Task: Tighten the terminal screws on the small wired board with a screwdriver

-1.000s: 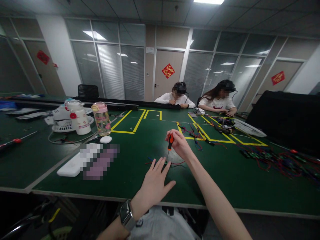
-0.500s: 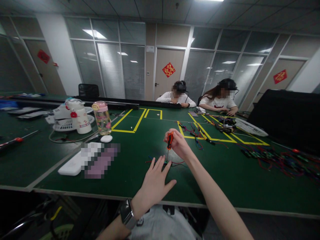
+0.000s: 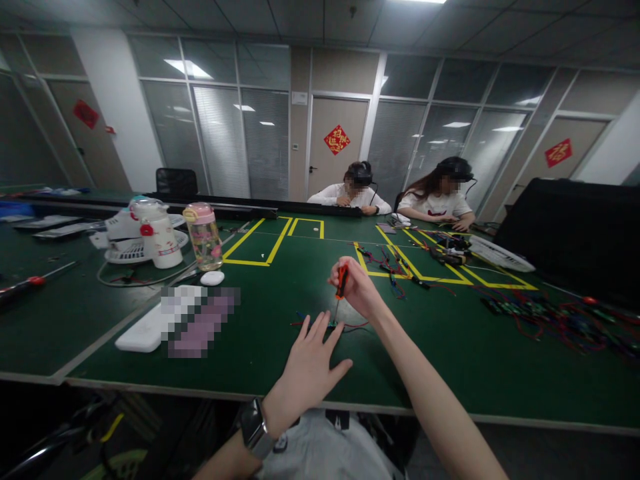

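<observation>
My right hand (image 3: 356, 280) is closed around the orange and black handle of a screwdriver (image 3: 342, 283). Its thin shaft points down, slightly tilted, and the tip meets a small green circuit board (image 3: 332, 325) on the table. My left hand (image 3: 314, 360) lies flat with its fingers spread, the fingertips at the board's near edge and partly covering it. Red, blue and dark wires (image 3: 356, 327) stick out on both sides of the board. Exactly where the tip touches is too small to tell.
The green table (image 3: 240, 387) carries yellow tape outlines. Wired boards (image 3: 550, 317) heap at the right, with more (image 3: 387, 261) ahead. A pink-lidded bottle (image 3: 204, 240), a white jug (image 3: 164, 237) and a white power bank (image 3: 150, 327) stand or lie left. Two people (image 3: 357, 190) sit opposite.
The screwdriver handle has tilted very slightly to the right in my right hand. My left hand stays in place on the board.
</observation>
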A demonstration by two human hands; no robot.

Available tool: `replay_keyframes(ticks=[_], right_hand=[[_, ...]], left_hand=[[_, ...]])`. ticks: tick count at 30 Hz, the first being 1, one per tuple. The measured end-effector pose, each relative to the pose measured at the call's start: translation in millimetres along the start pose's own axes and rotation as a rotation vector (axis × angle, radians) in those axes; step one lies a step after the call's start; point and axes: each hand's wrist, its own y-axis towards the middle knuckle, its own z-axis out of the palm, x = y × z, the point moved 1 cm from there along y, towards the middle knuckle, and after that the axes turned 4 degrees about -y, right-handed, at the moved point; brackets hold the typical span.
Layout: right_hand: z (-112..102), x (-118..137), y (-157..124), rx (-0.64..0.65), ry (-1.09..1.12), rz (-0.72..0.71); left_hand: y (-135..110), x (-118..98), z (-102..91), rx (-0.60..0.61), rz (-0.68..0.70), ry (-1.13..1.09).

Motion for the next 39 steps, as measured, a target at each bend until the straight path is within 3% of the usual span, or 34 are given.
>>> replay_keyframes(ticks=[4,12,23,33,39], right_hand=[[-6,0,1,-0.045,-0.01,-0.045],[-6,1,2,0.013,0.046,-0.012],[-12,-5,2,-0.058,0.007,-0.017],[-8,-5,2,0.061,0.035,-0.001],[-10,-5,1,-0.011,0.025,-0.022]], left_hand=[[0,0,-1.0,0.006,-0.008,-0.008],[0,-1,-4.8,0.034,-0.007,-0.008],[2,-5,-8.6,-0.059,-0.019,-0.02],[1,-6,-5.9,-0.054,-0.05,-0.038],[0,-5,-5.4,-0.056,-0.034,-0.037]])
